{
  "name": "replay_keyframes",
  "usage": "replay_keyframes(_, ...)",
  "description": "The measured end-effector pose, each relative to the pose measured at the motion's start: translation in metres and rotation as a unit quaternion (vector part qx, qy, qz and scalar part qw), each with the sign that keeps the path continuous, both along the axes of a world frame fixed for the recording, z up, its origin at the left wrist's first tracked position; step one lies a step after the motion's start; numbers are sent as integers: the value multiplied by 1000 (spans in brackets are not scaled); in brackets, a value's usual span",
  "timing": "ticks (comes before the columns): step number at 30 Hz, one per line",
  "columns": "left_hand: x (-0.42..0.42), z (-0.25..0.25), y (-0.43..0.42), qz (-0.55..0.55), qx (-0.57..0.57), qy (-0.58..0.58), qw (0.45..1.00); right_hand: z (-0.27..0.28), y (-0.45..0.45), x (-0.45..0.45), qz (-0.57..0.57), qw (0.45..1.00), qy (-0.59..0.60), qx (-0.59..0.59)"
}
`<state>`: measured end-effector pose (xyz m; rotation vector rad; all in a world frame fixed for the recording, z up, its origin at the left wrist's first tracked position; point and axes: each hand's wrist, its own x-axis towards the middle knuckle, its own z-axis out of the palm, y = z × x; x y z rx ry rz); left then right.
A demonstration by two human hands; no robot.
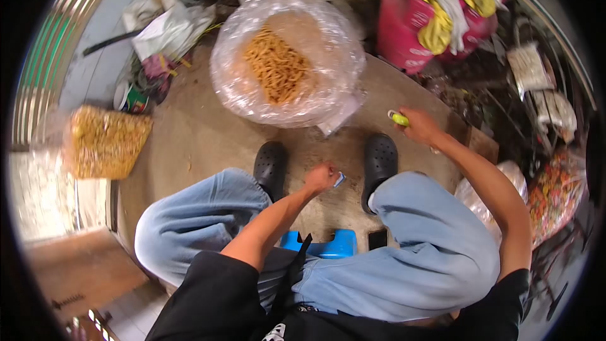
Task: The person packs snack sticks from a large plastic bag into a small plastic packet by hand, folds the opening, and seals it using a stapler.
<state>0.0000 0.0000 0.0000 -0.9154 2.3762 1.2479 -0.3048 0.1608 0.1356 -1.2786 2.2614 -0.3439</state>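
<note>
My left hand point(320, 177) is closed between my knees, above the floor, on a small blue-and-white piece point(339, 180) that sticks out at its right side. To the right, past my right shoe, my right hand point(416, 125) is wrapped round a yellow-green tool point(398, 118) with a pale tip pointing left. Beyond both hands lies a large clear plastic bag point(233, 76), open at the top, with orange-brown fried snacks point(274, 66) inside. Neither hand touches the bag.
A bag of yellow snacks point(107, 142) stands at the left. Pink containers point(407, 31) with yellow cloths are at the upper right. A bag of colourful packets point(555, 192) is at the right. A blue stool point(338, 244) and a dark phone point(377, 239) are below me.
</note>
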Motion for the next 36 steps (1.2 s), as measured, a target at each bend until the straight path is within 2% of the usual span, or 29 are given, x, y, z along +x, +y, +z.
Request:
replay_keyframes(2,-16,1,29,10,29,7,999,10,4,3,46,996,-49,52)
replay_keyframes(3,10,15,-36,30,-5,17,999,16,-64,38,67,997,-37,20)
replay_keyframes(7,4,11,-31,99,-1,48,994,13,-94,69,83,988,-63,111)
replay_keyframes(10,14,13,-48,149,10,57,987,-35,-120,92,97,986,-89,99)
replay_keyframes(13,26,14,-57,193,17,51,980,-104,-133,119,49,984,-98,141)
replay_keyframes(14,29,14,-60,207,13,43,977,-124,-133,131,23,985,-67,156)
replay_keyframes(17,31,24,-66,241,14,8,970,-147,-129,160,-45,978,-50,199)
replay_keyframes(19,34,26,-71,243,32,5,969,-148,-124,179,-88,968,-64,226)
replay_keyframes(22,32,28,-74,248,48,10,967,-152,-113,191,-163,977,-16,133)
replay_keyframes(29,25,36,-68,264,37,27,964,-122,-124,186,-133,977,-2,165)
replay_keyframes(31,21,34,-66,262,36,32,964,-124,-135,171,-289,952,-78,58)
replay_keyframes(32,19,34,-65,262,34,36,964,-153,-137,158,-344,936,-70,-8)
replay_keyframes(33,17,33,-65,262,34,37,964,-176,-141,145,-345,936,-70,-9)
replay_keyframes(35,12,33,-62,264,52,58,961,-202,-150,124,-453,884,-117,-15)
replay_keyframes(36,11,32,-61,262,50,60,962,-169,-160,125,-467,862,-194,-9)
